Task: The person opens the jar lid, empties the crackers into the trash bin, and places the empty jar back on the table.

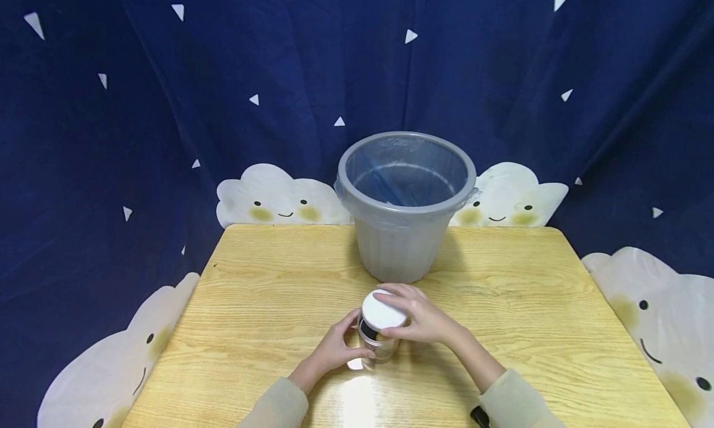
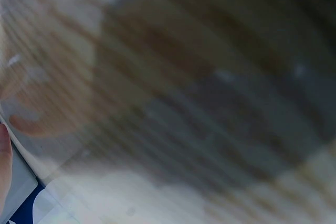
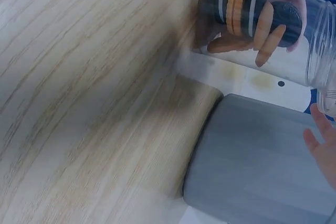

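A clear plastic jar (image 1: 378,347) with a white lid (image 1: 382,311) stands on the wooden table (image 1: 251,304), just in front of the grey bin (image 1: 404,230). My left hand (image 1: 343,344) grips the jar's body from the left. Over the top, my right hand (image 1: 409,316) curls its fingers round the lid. In the right wrist view the jar (image 3: 257,19) shows dark and tan sandwich biscuits inside, with fingers seen through its wall. The left wrist view is blurred; only a fingertip (image 2: 4,156) shows at its left edge.
The bin's rim (image 1: 357,202) carries a clear plastic liner, and its grey wall (image 3: 262,161) stands close by the jar. A dark blue curtain (image 1: 111,137) with white clouds surrounds the table on three sides. The table edges lie well away from the jar.
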Tool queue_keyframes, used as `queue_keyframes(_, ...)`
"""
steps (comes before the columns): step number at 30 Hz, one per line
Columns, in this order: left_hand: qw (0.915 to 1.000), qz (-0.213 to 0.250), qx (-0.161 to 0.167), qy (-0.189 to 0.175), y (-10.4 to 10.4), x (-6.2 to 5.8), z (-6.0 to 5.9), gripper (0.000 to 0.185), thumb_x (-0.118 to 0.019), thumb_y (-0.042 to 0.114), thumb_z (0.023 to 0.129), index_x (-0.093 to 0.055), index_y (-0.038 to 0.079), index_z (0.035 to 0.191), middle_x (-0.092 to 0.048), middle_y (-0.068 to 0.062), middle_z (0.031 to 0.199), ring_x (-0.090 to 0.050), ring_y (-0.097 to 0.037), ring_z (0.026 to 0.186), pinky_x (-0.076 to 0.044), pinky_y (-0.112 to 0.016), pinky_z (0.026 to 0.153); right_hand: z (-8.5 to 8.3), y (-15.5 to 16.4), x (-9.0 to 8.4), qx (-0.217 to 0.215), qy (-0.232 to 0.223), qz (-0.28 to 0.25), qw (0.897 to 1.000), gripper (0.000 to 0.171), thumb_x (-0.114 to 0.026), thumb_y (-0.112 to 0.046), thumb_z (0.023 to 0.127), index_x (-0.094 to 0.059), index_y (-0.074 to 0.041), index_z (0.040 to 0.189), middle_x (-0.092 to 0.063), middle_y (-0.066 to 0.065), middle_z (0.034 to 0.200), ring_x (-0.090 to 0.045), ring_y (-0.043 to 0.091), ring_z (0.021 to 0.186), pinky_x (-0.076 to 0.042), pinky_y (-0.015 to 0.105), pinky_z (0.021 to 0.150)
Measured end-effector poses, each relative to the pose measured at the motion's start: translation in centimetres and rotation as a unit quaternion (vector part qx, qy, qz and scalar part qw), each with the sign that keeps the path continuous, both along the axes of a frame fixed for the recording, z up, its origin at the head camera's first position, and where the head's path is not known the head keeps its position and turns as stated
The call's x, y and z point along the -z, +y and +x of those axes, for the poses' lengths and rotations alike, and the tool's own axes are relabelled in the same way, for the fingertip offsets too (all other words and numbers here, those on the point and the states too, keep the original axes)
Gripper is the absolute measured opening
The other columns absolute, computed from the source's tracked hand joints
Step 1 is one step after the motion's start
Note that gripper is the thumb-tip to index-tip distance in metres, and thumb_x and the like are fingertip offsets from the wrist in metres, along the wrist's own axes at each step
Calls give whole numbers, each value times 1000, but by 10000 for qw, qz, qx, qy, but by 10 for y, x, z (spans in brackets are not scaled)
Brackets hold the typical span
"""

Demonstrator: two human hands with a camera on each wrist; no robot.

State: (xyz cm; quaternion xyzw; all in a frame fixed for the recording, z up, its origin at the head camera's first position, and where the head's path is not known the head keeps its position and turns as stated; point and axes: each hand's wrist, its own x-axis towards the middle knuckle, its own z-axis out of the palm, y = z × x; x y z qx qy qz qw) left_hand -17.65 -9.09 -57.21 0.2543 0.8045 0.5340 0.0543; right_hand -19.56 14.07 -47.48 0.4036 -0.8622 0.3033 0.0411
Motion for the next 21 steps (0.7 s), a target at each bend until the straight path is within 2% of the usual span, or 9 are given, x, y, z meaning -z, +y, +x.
queue_keyframes(9,10000,83,-6,49,0,0,0,84,-80,30,66,-36,28,138,-54,10,123,-50,-11,110,-36,-41,99,-2,8,-1,175,96,-27,9998,66,-69,-46,76,-50,-17,132,-43,6,138,-40,28,123,-31,55,98)
queue_keyframes(13,9999,150,-5,83,0,0,1,84,-81,27,67,-37,25,138,-56,8,121,-51,-13,110,-37,-44,98,-3,11,-4,171,195,-134,9996,66,-69,-45,75,-51,-15,131,-44,7,137,-41,29,122,-31,57,97)
queue_keyframes(21,9999,54,33,-79,-1,-1,1,84,-79,29,68,-35,26,139,-54,9,122,-49,-13,112,-35,-46,99,-3,18,-8,299,297,-171,9990,67,-70,-44,74,-52,-13,130,-45,9,136,-41,30,122,-30,56,99)
